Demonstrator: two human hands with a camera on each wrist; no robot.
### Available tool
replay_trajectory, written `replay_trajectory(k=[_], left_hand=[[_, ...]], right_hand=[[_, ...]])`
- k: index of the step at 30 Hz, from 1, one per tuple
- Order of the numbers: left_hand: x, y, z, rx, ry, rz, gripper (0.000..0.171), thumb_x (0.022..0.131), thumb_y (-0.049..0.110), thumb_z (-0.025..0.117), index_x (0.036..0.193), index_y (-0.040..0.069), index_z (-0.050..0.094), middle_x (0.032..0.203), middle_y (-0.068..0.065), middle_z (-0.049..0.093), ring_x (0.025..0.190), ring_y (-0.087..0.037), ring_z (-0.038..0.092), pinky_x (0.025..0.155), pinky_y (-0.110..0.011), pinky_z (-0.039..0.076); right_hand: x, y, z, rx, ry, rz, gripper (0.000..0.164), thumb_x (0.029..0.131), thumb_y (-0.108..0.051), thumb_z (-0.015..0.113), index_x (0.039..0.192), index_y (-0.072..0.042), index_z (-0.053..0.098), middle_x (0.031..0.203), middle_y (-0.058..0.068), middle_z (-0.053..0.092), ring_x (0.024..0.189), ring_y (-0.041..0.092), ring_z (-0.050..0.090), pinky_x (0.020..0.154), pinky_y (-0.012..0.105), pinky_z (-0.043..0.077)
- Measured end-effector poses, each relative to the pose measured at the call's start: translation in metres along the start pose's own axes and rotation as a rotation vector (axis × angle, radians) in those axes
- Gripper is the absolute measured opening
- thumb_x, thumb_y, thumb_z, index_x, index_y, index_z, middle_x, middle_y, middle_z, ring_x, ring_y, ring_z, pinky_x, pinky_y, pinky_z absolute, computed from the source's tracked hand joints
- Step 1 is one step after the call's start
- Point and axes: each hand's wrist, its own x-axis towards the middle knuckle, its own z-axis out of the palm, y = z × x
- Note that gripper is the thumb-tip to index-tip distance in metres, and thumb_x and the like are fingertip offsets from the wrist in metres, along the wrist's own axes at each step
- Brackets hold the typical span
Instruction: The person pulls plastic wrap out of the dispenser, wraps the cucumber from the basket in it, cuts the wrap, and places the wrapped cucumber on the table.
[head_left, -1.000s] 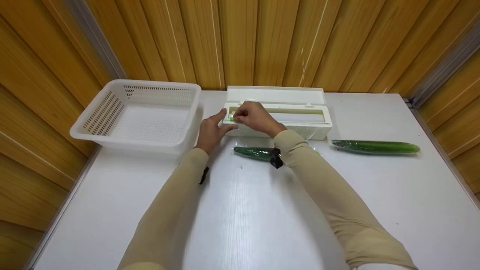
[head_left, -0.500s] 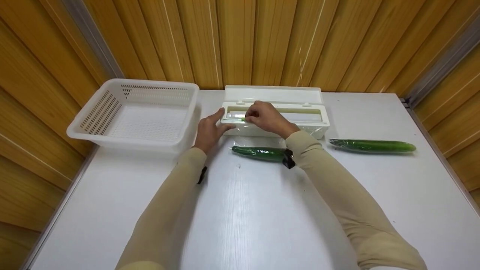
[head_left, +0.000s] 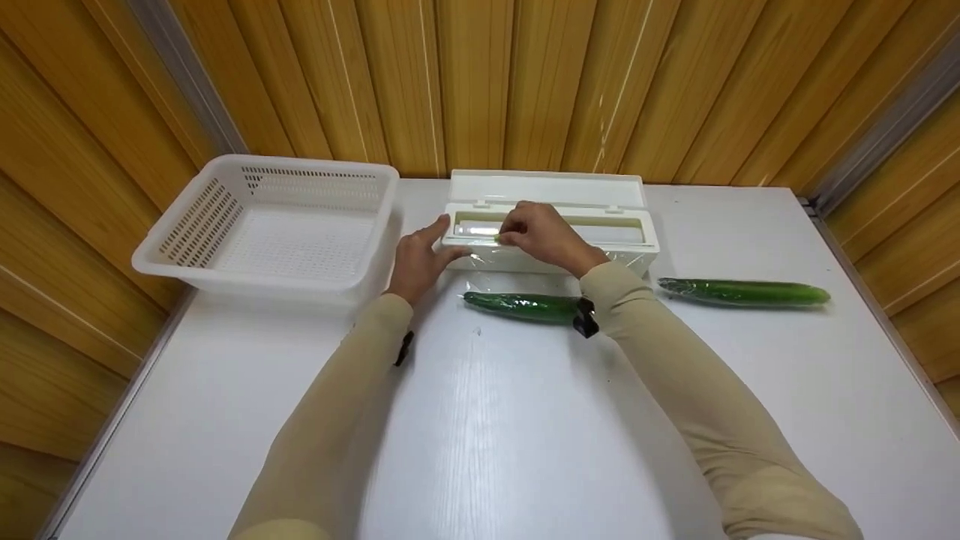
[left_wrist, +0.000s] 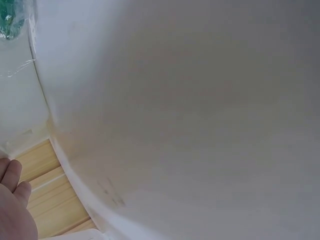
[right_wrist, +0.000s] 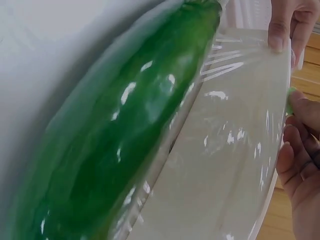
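A white cling film dispenser [head_left: 510, 262] stands at the back of the table, its lid raised behind it. My left hand [head_left: 415, 264] grips its left end, thumb along the front and fingers at the side. Between thumb and fingers, my right hand [head_left: 546, 234] pinches the small green slide cutter [right_wrist: 290, 101] on the dispenser's front edge. Clear cling film [right_wrist: 230, 135] hangs over the front wall and runs down to a film-covered cucumber [head_left: 521, 305] lying before the box. My right wrist hides the cucumber's right end.
To the left stands a white perforated basket [head_left: 300, 283]. Another cucumber, wrapped in film [head_left: 750, 293], lies on the right of the white table [head_left: 480, 435]. A wood-panelled wall [head_left: 480, 90] rises directly behind the dispenser.
My right hand has slid the green cutter rightward along the dispenser's edge, from near its left end, slowing lately. The left hand keeps its place on the box, and the cucumbers lie as before.
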Motion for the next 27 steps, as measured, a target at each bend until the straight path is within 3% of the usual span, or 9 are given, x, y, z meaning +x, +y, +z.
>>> replay_trajectory(k=[7, 13, 27], left_hand=[[0.0, -0.001, 0.001, -0.02, 0.011, 0.022, 0.068, 0.083, 0.023, 0.088, 0.138, -0.008, 0.064, 0.137, -0.026, 0.062, 0.128, -0.04, 0.062, 0.109, -0.043, 0.051], [0.001, -0.001, -0.001, -0.03, -0.003, -0.006, 0.069, 0.084, 0.024, 0.087, 0.141, -0.007, 0.062, 0.14, -0.024, 0.061, 0.131, -0.038, 0.061, 0.11, -0.041, 0.05], [0.0, -0.002, 0.002, -0.009, -0.003, -0.008, 0.069, 0.084, 0.026, 0.087, 0.14, -0.006, 0.063, 0.138, -0.024, 0.062, 0.128, -0.04, 0.063, 0.108, -0.043, 0.051]], right_hand=[[-0.018, 0.015, -0.017, -0.01, -0.001, 0.03, 0.013, 0.1, -0.011, 0.077, 0.103, 0.001, 0.08, 0.1, 0.013, 0.069, 0.093, 0.025, 0.063, 0.082, 0.039, 0.053], [-0.029, 0.024, -0.028, -0.03, 0.002, 0.043, 0.013, 0.1, -0.011, 0.076, 0.104, 0.0, 0.079, 0.101, 0.012, 0.068, 0.093, 0.026, 0.063, 0.082, 0.04, 0.053], [-0.042, 0.035, -0.034, -0.026, 0.018, 0.034, 0.012, 0.1, -0.011, 0.076, 0.105, 0.0, 0.079, 0.099, 0.011, 0.068, 0.091, 0.025, 0.063, 0.079, 0.038, 0.053]])
